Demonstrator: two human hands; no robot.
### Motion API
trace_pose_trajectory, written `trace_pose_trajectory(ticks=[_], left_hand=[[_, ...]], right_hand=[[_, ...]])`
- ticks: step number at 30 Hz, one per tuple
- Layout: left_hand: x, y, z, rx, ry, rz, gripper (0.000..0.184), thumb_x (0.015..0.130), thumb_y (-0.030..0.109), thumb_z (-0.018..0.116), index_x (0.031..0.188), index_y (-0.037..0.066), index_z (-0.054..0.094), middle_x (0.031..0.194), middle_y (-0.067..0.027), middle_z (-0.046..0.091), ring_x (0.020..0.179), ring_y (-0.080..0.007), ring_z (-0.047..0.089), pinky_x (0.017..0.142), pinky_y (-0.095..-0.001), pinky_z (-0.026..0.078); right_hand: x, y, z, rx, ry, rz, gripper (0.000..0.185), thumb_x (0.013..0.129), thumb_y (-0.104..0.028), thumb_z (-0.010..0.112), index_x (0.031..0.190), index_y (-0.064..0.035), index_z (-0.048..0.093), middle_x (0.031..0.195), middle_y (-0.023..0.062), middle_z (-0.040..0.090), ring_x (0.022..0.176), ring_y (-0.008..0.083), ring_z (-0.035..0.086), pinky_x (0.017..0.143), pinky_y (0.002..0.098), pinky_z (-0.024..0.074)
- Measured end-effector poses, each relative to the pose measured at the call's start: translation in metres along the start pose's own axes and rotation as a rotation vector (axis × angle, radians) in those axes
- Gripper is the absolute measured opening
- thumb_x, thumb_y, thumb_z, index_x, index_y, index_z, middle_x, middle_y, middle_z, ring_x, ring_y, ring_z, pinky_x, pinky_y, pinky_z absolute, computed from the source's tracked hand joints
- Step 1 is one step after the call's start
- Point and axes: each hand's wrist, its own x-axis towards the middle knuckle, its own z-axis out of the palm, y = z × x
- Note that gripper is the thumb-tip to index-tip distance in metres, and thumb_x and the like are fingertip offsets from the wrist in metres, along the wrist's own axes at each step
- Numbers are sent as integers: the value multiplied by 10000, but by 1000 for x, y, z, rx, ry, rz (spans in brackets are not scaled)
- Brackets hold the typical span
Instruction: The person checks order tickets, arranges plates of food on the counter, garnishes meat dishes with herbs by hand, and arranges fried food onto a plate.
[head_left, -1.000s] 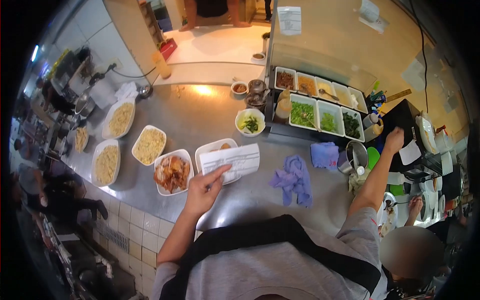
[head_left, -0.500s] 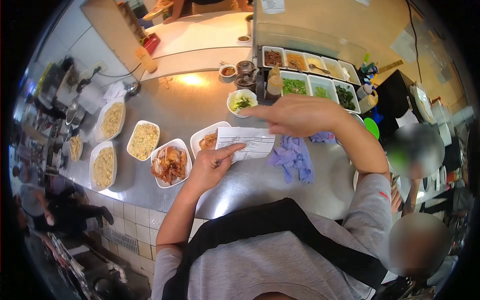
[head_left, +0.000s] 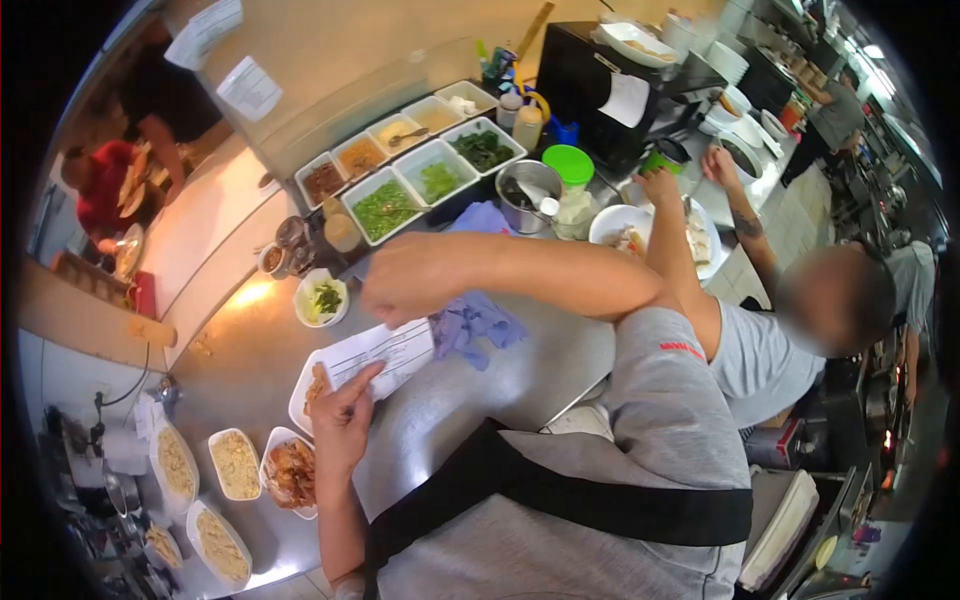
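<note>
My left hand (head_left: 343, 418) holds a printed paper slip (head_left: 380, 358), its index finger lying on the print. The slip partly covers a white dish (head_left: 300, 400) of brown food. Above the slip is my right hand (head_left: 405, 280), its fingers bent downward and partly hidden, so I cannot make out whether it grips anything. A white bowl of greens (head_left: 321, 298) stands just left of it. Purple cloths (head_left: 478, 328) lie on the steel counter to its right. Beside my left hand sits a dish of browned meat (head_left: 290, 472).
Dishes of pale rice-like food (head_left: 235, 464) stand at the lower left. Beyond my right arm are topping trays (head_left: 382, 205), a metal pot (head_left: 528, 190) and a green lid (head_left: 568, 165). A co-worker (head_left: 770, 350) at the right reaches over a plate (head_left: 712, 250).
The view has swung to the right, bringing the co-worker into fuller view. My right arm has come from the far right across the counter to above the slip. My left hand still holds the slip.
</note>
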Motion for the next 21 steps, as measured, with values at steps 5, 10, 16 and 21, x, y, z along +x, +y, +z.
trace_pose_trajectory(ticks=[5,10,16,21], left_hand=[[9,10,-4,151,16,30,371,777,-54,531,1095,90,656,778,-162,645,649,-209,599,638,-295,461],[23,-11,-5,17,334,226,350,787,-5,544,1098,110,658,793,-177,627,613,-238,564,605,-322,450],[-2,-14,-29,34,365,-173,330,801,24,540,1107,92,645,912,-203,641,836,-285,638,748,-317,478],[-26,-42,-28,-26,509,-203,318,816,-11,537,1110,49,642,946,-115,667,868,-133,601,789,-262,461]], right_hand=[[-5,29,23,454,102,15,111,769,-153,646,823,-58,624,742,77,636,711,210,622,663,331,488],[23,43,-1,519,162,116,97,789,-109,656,844,-42,612,734,46,626,694,128,584,659,282,475],[103,162,-87,132,330,99,59,769,-103,632,789,-51,612,679,61,597,646,143,550,609,297,452],[179,283,-136,-275,537,232,87,728,-137,579,754,-76,636,763,127,642,720,295,611,637,386,480]])
